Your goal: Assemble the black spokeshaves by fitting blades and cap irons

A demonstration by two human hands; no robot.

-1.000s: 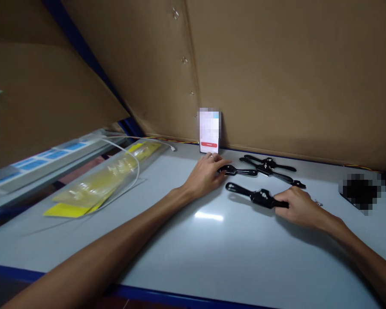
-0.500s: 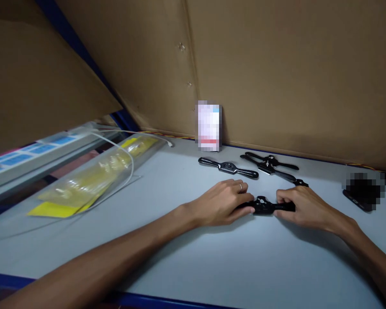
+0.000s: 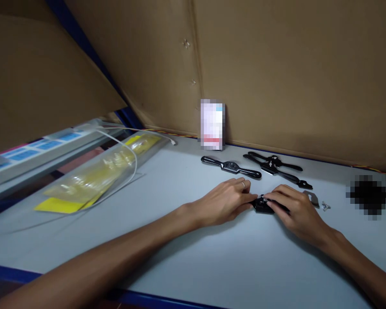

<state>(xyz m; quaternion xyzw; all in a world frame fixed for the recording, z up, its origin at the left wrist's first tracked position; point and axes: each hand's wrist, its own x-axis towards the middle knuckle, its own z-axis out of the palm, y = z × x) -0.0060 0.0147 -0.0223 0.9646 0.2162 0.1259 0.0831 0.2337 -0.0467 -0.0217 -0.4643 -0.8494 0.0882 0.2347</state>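
A black two-handled metal tool (image 3: 263, 207) lies low over the grey table between my hands. My left hand (image 3: 227, 201), with a ring on one finger, is closed on its left handle. The fingers of my right hand (image 3: 291, 209) are pinched at the tool's middle, on something I cannot make out. Behind them rests another black two-handled tool (image 3: 231, 167). Two more black tools (image 3: 272, 165) cross each other further right. A small black part (image 3: 305, 185), a flat grey plate (image 3: 312, 199) and small silver screws (image 3: 325, 206) lie beyond my right hand.
A blurred upright screen (image 3: 212, 124) leans at the brown cardboard wall (image 3: 292, 77). At the left are a clear bag with yellow sheets (image 3: 93, 180), a white cable (image 3: 136, 161) and a power strip (image 3: 48, 148). A blurred black object (image 3: 369, 194) lies right.
My right hand has left the tool's right handle and moved its fingertips to the middle. The plate and screws now show beside it. The view has shifted slightly.
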